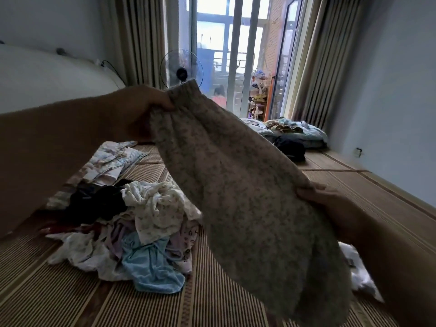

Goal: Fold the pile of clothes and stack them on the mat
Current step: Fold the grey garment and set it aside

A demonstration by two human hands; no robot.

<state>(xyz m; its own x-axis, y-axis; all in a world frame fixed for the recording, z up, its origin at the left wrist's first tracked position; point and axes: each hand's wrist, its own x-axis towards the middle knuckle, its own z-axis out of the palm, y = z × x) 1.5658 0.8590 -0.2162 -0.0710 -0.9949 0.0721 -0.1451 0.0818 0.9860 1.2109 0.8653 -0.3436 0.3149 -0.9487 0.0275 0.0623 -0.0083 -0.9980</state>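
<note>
Far left, your left arm reaches in across the view, and your left hand (151,107) is up high, fingers curled tight round the gathered waistband of the grey fleece garment (236,185). Below that hand the pile of clothes (132,227) sits unfolded on the striped mat (59,291). Now the garment itself: it's in the air, clear of the mat, its long axis slanting from the waistband at upper left down to the loose hem at lower right. Over to your right hand (330,199), which is lower and nearer you, fingers wrapped round the side edge about halfway down. So the hem hangs below both hands, and I'd say the bare mat just right of the pile is the place to lay it flat.
</note>
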